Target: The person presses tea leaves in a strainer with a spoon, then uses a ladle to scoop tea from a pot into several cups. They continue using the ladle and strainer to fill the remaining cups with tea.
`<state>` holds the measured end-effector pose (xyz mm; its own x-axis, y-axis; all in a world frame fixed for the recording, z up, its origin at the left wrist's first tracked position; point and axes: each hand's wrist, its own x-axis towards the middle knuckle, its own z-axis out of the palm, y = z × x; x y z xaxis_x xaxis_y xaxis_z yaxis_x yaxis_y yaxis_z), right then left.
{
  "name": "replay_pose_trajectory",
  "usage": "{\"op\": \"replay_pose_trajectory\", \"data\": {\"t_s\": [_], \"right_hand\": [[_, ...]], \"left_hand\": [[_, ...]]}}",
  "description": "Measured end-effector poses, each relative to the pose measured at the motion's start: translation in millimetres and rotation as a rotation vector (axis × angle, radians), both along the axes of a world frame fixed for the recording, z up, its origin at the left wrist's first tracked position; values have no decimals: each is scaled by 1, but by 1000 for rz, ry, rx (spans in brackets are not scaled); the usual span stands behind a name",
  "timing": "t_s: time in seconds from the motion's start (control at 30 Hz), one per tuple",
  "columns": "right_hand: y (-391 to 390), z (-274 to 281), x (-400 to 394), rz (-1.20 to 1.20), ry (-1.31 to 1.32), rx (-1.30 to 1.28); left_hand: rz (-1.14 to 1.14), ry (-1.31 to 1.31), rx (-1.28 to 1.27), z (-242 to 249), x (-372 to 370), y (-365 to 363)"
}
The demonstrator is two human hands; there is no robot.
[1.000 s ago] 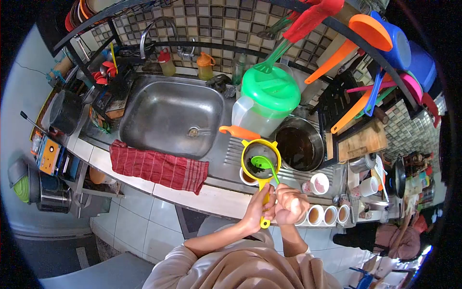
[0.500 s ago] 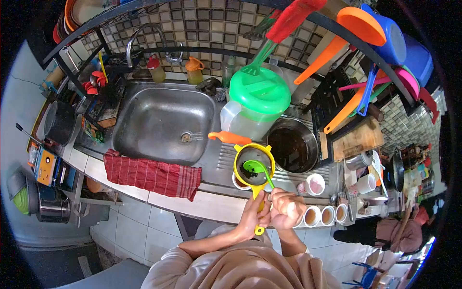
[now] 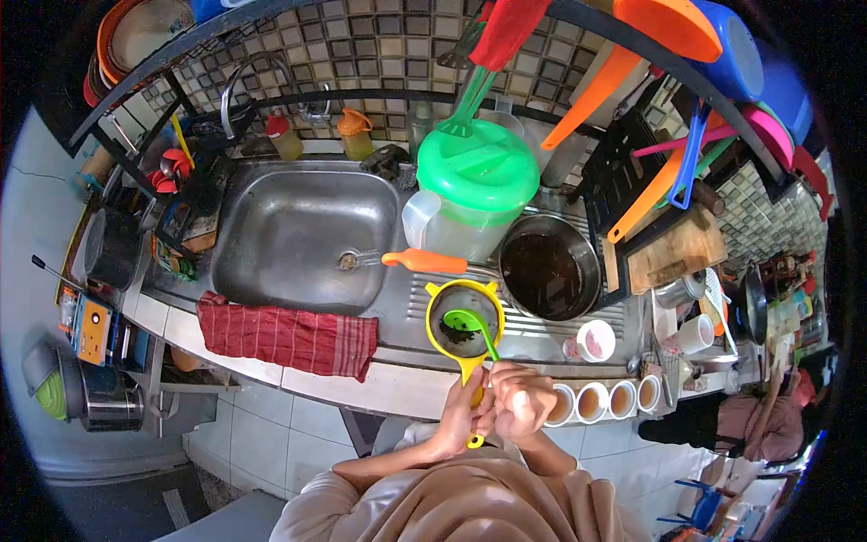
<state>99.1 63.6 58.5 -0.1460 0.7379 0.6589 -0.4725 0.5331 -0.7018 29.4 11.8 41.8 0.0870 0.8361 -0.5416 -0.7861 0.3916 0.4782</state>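
Observation:
A yellow strainer (image 3: 493, 341) is held over the counter's front edge, with my left hand (image 3: 459, 417) closed round its handle. Dark residue lies in its mesh. My right hand (image 3: 524, 400) grips the handle of a green spoon (image 3: 466, 320), whose bowl rests inside the strainer. Both hands are close together. Behind the strainer are an orange-handled tool (image 3: 426, 261) and a pitcher with a green lid (image 3: 479, 167). A steel pot (image 3: 551, 271) of dark liquid stands to the right. Several cups of brown liquid (image 3: 592, 402) line the counter edge beside my right hand.
At left is the steel sink (image 3: 302, 235) with a red cloth (image 3: 287, 339) over its front edge. A white cup (image 3: 596, 341) stands on the drainboard. Utensils hang from the rack above right, including an orange ladle (image 3: 591, 95). Another person (image 3: 768, 426) is at far right.
The strainer, the spoon and both hands have shifted slightly left and down. A fourth brown-filled cup now shows beside my right hand. The camera view has moved a little.

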Motion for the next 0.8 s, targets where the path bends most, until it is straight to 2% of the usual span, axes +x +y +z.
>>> {"op": "replay_pose_trajectory", "data": {"t_s": [0.13, 0.2, 0.33, 0.43, 0.53, 0.6, 0.67, 0.7, 0.8], "right_hand": [[4, -14, -3, 39, -119, 136], [4, -23, 0, 79, -173, 133], [6, -20, 0, 117, -236, 207], [3, -10, -4, -35, -75, 70], [5, -12, 9, -77, 29, 100], [10, -3, 19, -107, -11, 78], [24, 2, 26, -269, 3, 159], [31, 3, 32, -276, 1, 161], [52, 0, 48, -399, 18, 26]], "left_hand": [[-72, 71, 23, -26, -6, -1], [-35, 111, 40, -33, -9, -2], [-75, -90, -30, -34, -22, -10], [-114, -197, 14, -37, -25, -12], [-156, -233, 26, -44, -26, -11], [-157, -238, 35, -47, -25, -11], [-155, -251, 30, -47, -25, -11], [-150, -262, 26, -47, -25, -11], [-159, -256, 29, -47, -26, -11]]}}
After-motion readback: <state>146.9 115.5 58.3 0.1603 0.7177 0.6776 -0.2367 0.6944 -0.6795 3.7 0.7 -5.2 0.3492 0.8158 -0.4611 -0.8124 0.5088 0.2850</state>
